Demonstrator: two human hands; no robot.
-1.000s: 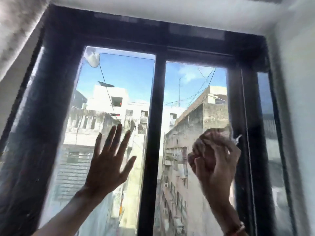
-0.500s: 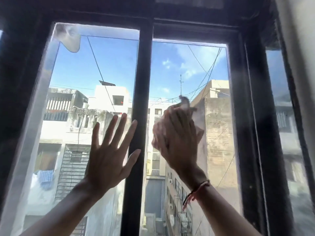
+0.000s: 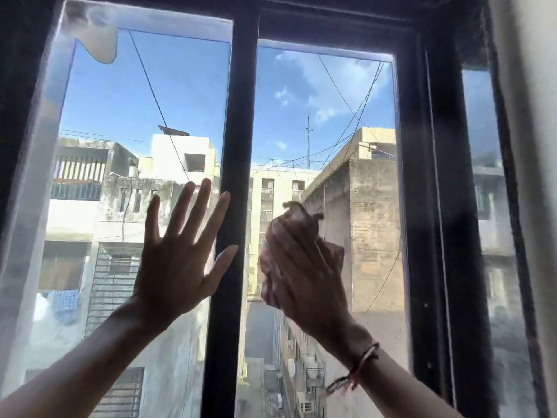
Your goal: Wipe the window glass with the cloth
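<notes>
The window has two glass panes split by a dark vertical bar point(image 3: 233, 146). My right hand point(image 3: 307, 273) presses a crumpled light cloth point(image 3: 297, 217) flat against the right pane point(image 3: 325, 116), near its left side at mid height. The cloth bunches out above and to the right of my fingers. My left hand point(image 3: 177, 251) lies flat with fingers spread on the left pane point(image 3: 135, 101), its thumb reaching onto the bar. A whitish smear point(image 3: 99, 40) sits at the left pane's top left corner.
A thick dark frame point(image 3: 434, 206) borders the right pane, with a narrow strip of glass point(image 3: 488, 206) beyond it and a pale wall point(image 3: 536, 146) at the far right. Buildings, cables and blue sky show through the glass.
My right hand has carried the cloth from the right edge of the right pane over to its left side. My left hand has stayed flat on the left pane. My view has tilted down.
</notes>
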